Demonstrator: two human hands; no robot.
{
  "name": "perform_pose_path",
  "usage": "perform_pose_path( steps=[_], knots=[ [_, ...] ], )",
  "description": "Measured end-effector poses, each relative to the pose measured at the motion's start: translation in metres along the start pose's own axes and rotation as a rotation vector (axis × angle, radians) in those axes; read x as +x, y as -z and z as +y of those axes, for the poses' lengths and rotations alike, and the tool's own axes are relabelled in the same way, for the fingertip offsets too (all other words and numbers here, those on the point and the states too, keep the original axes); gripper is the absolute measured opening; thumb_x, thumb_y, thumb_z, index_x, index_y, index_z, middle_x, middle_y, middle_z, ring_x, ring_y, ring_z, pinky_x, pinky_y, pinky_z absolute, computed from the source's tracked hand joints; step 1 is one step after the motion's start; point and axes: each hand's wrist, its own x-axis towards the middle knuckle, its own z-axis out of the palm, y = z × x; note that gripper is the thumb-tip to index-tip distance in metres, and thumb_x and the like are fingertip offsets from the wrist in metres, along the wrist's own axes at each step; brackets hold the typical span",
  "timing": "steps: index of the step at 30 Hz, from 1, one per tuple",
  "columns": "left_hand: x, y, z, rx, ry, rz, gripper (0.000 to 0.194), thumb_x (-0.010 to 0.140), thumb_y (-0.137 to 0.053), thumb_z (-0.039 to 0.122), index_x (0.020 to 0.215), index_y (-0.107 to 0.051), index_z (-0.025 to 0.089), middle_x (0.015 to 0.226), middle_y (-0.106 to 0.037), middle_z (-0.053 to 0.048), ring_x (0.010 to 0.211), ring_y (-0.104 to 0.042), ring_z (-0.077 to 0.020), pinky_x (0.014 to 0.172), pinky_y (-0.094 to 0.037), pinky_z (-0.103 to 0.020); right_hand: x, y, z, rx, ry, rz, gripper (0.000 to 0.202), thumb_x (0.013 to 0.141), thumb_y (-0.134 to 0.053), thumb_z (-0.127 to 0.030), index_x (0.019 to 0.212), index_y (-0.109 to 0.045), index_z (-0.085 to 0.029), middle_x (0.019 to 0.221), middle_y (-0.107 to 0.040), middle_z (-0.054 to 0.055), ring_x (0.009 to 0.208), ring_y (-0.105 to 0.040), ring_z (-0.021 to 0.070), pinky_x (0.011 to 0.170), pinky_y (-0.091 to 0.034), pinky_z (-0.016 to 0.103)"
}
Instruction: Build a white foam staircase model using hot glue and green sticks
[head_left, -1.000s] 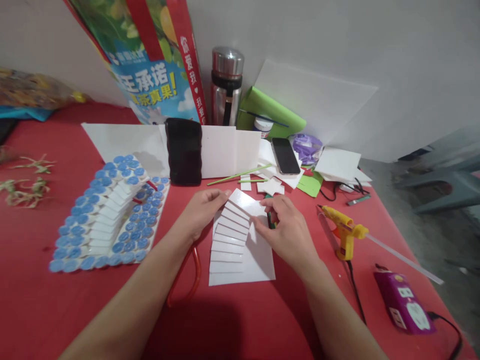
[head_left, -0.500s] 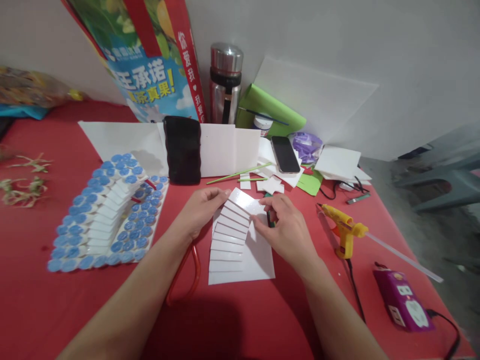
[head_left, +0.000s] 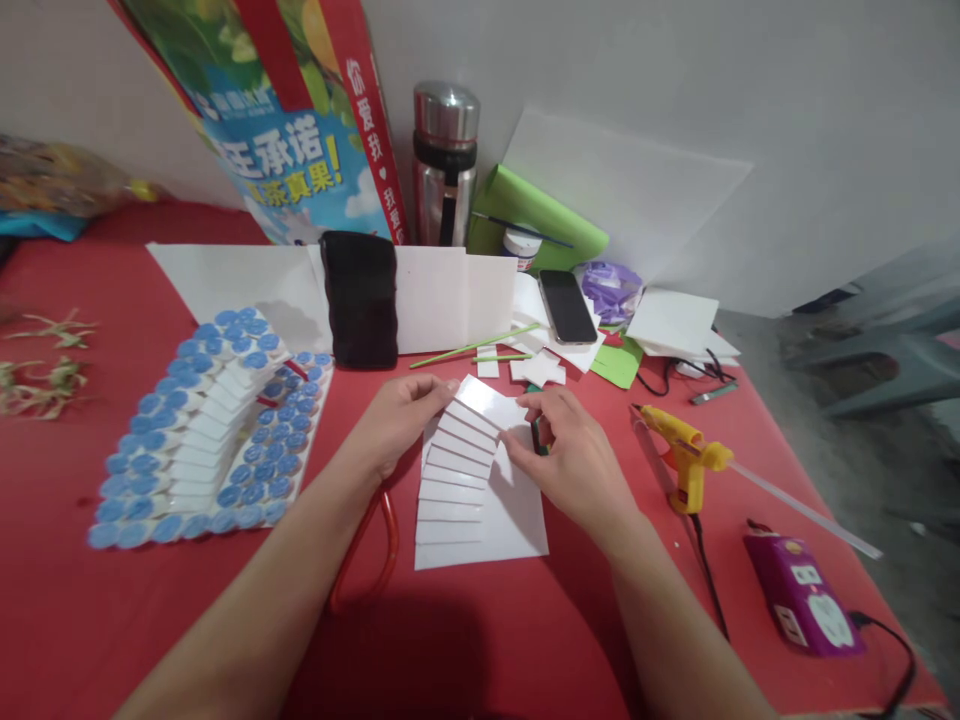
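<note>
A white board [head_left: 517,510] lies on the red table, bearing several overlapping white strips [head_left: 454,480] that curve upward like steps. At their top is a glossy white piece [head_left: 484,402]. My left hand [head_left: 409,415] pinches this piece at its upper left corner, thumb and finger together. My right hand [head_left: 559,430] has its fingers curled at the piece's right end, thumb and index finger on its edge. Red-handled scissors or pliers [head_left: 391,540] lie partly under my left wrist; their other end is hidden.
At left stands a piece with blue rolled discs [head_left: 161,435] and white steps. A yellow glue gun [head_left: 686,450] and purple power box [head_left: 802,595] lie right. Behind are a black phone-like object [head_left: 360,300], phone [head_left: 568,308], flask [head_left: 446,165] and white star [head_left: 541,368].
Both hands hold nearly the same pose on the top white piece. The whole view has shifted slightly, with objects appearing a little further left.
</note>
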Motion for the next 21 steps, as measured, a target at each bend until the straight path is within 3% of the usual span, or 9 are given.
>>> perform_pose_path(
  steps=[3, 6, 10, 14, 21],
  knots=[
    [-0.001, 0.001, 0.001, -0.018, 0.008, -0.015, 0.043, 0.067, -0.090, 0.059, 0.074, -0.076, 0.019, 0.073, -0.073, -0.003, 0.067, -0.061, -0.0167, 0.069, -0.049, -0.030, -0.002, 0.004, 0.002, 0.072, -0.062, 0.009, 0.034, 0.091, -0.068, -0.037, 0.120, -0.067, -0.020, 0.098, -0.067, 0.005, 0.068, -0.058, 0.0168, 0.064, -0.047, 0.032],
    [0.000, 0.001, -0.001, -0.045, 0.013, -0.018, 0.039, 0.072, -0.088, 0.057, 0.079, -0.078, 0.019, 0.076, -0.075, -0.005, 0.068, -0.063, -0.0175, 0.070, -0.051, -0.032, -0.004, 0.002, 0.008, 0.289, -0.189, 0.015, 0.030, 0.096, -0.064, -0.048, 0.104, -0.069, -0.020, 0.081, -0.066, 0.002, 0.064, -0.059, 0.0163, 0.059, -0.046, 0.029],
    [0.003, 0.002, -0.006, -0.051, 0.002, -0.021, 0.035, 0.076, -0.086, 0.055, 0.079, -0.080, 0.020, 0.080, -0.077, -0.007, 0.069, -0.064, -0.0180, 0.070, -0.051, -0.032, -0.005, -0.006, 0.012, 0.574, -0.374, -0.120, 0.039, 0.094, -0.066, -0.061, 0.088, -0.066, -0.022, 0.059, -0.055, -0.005, 0.046, -0.047, 0.0115, 0.045, -0.038, 0.025],
    [0.006, 0.002, -0.009, -0.079, 0.002, -0.060, 0.036, 0.077, -0.085, 0.055, 0.079, -0.079, 0.020, 0.084, -0.079, -0.008, 0.074, -0.067, -0.0189, 0.072, -0.053, -0.031, -0.003, -0.012, 0.010, 0.744, -0.457, -0.167, 0.041, 0.089, -0.072, -0.061, 0.083, -0.063, -0.022, 0.054, -0.050, -0.007, 0.040, -0.042, 0.0093, 0.037, -0.034, 0.023],
    [0.006, 0.000, -0.007, -0.117, 0.029, -0.082, 0.037, 0.075, -0.087, 0.054, 0.076, -0.077, 0.019, 0.082, -0.078, -0.009, 0.074, -0.067, -0.0193, 0.071, -0.052, -0.032, 0.001, -0.018, 0.010, 0.962, -0.484, -0.140, 0.039, 0.080, -0.083, -0.053, 0.082, -0.064, -0.019, 0.059, -0.051, -0.007, 0.046, -0.043, 0.0086, 0.033, -0.033, 0.019]
  ],
)
